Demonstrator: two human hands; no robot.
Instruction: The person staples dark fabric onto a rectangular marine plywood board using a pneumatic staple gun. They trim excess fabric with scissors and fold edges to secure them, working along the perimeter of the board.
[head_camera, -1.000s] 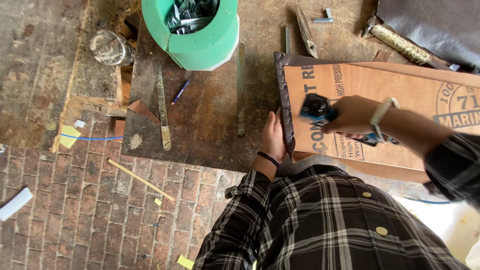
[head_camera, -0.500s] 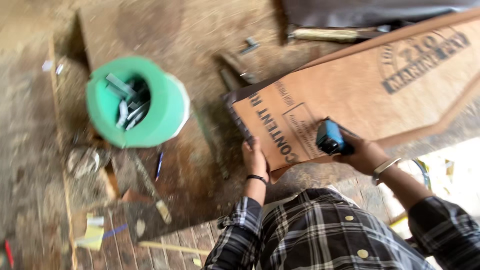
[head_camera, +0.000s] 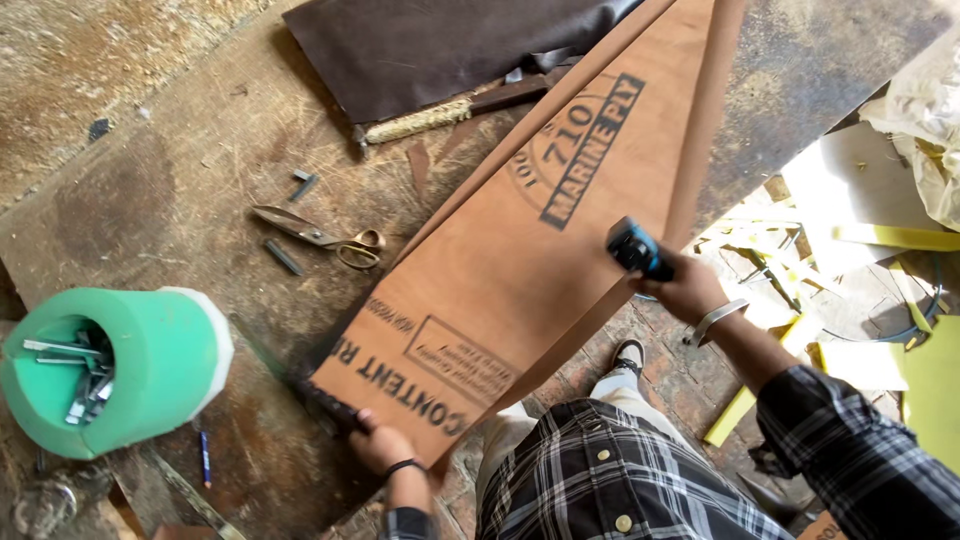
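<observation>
**Both hands on a long plywood strip over a scarred workboard**

Right hand (head_camera: 685, 290): fingers wrapped shut around a small blue-and-black handheld tool (head_camera: 634, 246), tool body sitting on or just above the right long edge of the plywood strip (head_camera: 530, 270); contact can't be told. Metal bangle (head_camera: 712, 318) on that wrist, plaid sleeve behind it.

Left hand (head_camera: 378, 445): fingers curled closed over the near left corner of the strip, gripping its edge; dark band on the wrist.

Plywood strip: long, narrow, reddish-brown face, tapering away from the person toward the top of the view, lying diagonally, near end at the person's lap. Black printed lettering and a boxed stamp on the face. A second thinner edge strip runs along its right side. Far end lies over a dark brown sheet (head_camera: 440, 50).

Around: worn wooden workboard (head_camera: 170, 190) under it; scissors (head_camera: 320, 237) left of the strip, apart from it; green cylindrical tub (head_camera: 150, 370) holding metal pieces, well left of the left hand; blue pen (head_camera: 205, 457) below the tub; yellow offcuts (head_camera: 870, 300) on the right.
</observation>
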